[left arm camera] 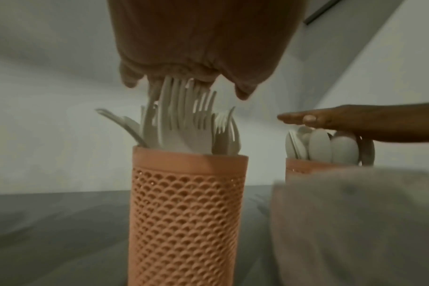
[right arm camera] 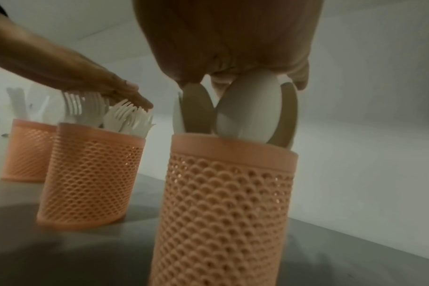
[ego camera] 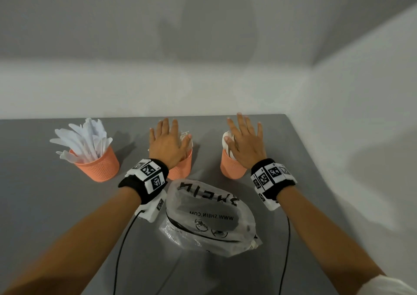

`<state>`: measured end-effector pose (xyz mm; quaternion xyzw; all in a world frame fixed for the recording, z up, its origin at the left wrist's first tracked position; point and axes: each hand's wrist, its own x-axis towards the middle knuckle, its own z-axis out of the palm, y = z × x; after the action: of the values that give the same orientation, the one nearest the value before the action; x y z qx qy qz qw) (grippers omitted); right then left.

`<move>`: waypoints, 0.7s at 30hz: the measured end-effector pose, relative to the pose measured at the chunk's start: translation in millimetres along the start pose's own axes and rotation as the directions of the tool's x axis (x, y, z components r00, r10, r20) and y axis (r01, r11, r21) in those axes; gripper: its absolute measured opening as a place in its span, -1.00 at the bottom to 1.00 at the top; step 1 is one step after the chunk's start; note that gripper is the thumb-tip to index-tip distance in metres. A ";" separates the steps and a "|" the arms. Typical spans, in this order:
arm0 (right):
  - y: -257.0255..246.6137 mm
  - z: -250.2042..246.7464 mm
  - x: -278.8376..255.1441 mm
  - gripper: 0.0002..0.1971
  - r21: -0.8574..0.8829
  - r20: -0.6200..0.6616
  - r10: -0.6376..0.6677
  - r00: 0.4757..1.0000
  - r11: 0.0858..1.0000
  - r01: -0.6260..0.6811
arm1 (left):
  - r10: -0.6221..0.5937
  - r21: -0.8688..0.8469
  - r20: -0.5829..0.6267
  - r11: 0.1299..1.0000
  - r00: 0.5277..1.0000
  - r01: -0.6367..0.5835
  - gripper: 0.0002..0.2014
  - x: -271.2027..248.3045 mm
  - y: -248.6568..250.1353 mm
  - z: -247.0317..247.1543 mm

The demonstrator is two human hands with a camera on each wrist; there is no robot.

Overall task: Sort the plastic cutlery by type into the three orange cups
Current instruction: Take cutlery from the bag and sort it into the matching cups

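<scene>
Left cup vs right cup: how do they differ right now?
The left cup holds knives that fan out loosely; the right cup holds spoons packed upright. No hand is over the left cup, while the right hand lies flat on the spoon tops. Both are orange perforated cups standing upright on the grey table.

dim, flat light | soft shadows on wall | wrist views blurred, edges warped
</scene>
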<state>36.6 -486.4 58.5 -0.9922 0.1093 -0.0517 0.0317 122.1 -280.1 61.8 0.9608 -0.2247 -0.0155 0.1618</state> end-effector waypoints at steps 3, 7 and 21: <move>0.4 2.2 -6.3 -0.15 -0.035 0.041 -0.034 0.999 0.999 0.036 | -0.018 0.002 -0.035 1.000 0.999 0.018 -0.27 -10.4 -0.4 4.7; 2.0 3.2 -6.5 -0.15 -0.001 0.032 -0.047 0.998 0.999 0.047 | 0.037 0.021 -0.032 0.999 0.999 -0.036 -0.22 -9.9 4.8 10.5; -20.8 -23.9 -24.9 -0.33 0.383 -0.255 -0.073 0.964 0.908 0.170 | 0.014 -0.423 -0.235 0.899 0.972 -0.115 -0.26 -35.0 -9.9 -26.4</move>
<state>14.3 -461.9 81.4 -0.9562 0.0368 -0.1916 0.2182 97.6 -248.4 82.2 0.8879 -0.2278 0.0496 0.3966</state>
